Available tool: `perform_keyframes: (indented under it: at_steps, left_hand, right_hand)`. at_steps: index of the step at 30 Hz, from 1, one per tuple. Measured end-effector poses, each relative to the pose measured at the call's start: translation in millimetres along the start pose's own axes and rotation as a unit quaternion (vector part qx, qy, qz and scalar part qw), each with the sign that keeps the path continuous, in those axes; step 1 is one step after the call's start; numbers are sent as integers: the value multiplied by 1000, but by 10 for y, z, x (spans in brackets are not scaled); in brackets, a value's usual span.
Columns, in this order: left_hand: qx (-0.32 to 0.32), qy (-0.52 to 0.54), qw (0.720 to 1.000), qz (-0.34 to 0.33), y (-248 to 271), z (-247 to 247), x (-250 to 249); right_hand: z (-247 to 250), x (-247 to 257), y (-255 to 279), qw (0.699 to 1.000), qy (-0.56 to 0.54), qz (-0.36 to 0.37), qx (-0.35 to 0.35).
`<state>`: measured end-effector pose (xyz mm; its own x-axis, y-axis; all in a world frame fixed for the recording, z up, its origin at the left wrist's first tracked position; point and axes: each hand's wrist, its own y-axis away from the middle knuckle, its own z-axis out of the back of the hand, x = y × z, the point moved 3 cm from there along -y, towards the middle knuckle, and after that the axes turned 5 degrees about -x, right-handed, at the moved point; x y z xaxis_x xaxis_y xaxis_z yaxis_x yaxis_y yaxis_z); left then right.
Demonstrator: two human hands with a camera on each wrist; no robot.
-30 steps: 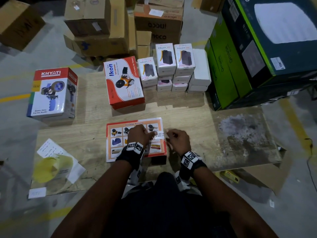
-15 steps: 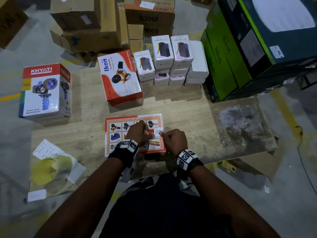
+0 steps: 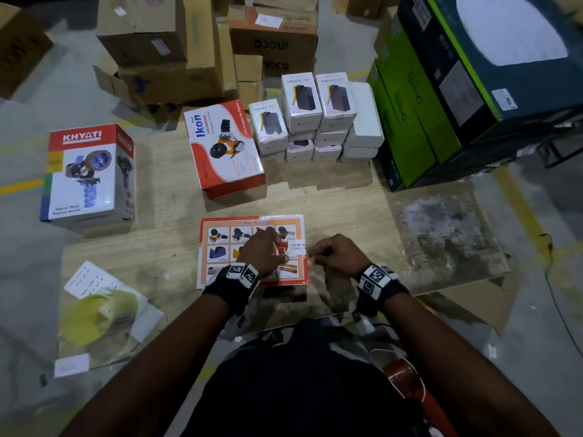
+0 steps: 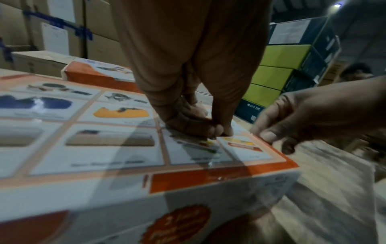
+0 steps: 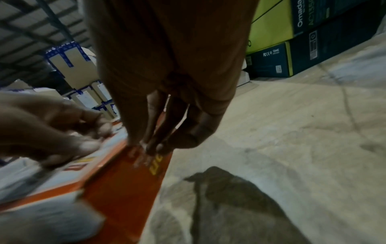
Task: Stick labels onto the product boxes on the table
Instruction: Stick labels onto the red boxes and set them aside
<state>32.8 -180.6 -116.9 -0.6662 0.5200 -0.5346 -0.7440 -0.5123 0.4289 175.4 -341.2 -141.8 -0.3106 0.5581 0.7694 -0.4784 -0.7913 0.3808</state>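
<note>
An orange and white product box (image 3: 227, 247) lies flat on the wooden table (image 3: 347, 203), near its front edge. A white label (image 3: 297, 248) with black print lies on the right part of the box top. My left hand (image 3: 268, 250) rests on the box, and its bunched fingertips (image 4: 200, 130) press the top at the label's left end. My right hand (image 3: 334, 253) sits at the box's right edge. Its fingers (image 5: 150, 145) point down and touch the orange side of the box (image 5: 125, 181).
An Ikon box (image 3: 225, 146) and a stack of small Halley boxes (image 3: 303, 118) stand behind. A Khyati box (image 3: 88, 175) is at far left. Large green and dark cartons (image 3: 441, 89) wall the right. Yellow backing paper (image 3: 97, 316) and notes lie front left.
My hands came together over the right part of the box. The right hand then slid to the box's right edge, and the white label now shows between the hands.
</note>
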Motion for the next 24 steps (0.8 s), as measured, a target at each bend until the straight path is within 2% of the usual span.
perform_keyframes:
  at_steps: [3,5,8,11,14,17,20,24]
  left_hand:
    - [47,-65,991,-110,251,-74,15]
    - [21,-152,973,-173,449,-146,79]
    - [-56,-192,965,-168,549,-117,227]
    - [-57,-195,969,-141,566,14,436]
    - [-88,-119,975,-168,688,221,566]
    - [-170,4,966,-193,842,531,575]
    - [-262,101,947,-155,937,851,491]
    - [-273,187,937,-112,833,981,431]
  right_hand:
    - [158,31,-207,998,9,20,-63]
    - [147,106,-337,999,24,25,-34]
    - [55,160,-458,995,77,50,39]
    - [59,56,-489,995,77,48,43]
    - [134,114,-361,996,-48,28,75]
    - [255,276,-191,980,-178,-4,93]
    - [321,549,-104,973,-224,28,51]
    - [213,877,-193,975,-214,47,-27]
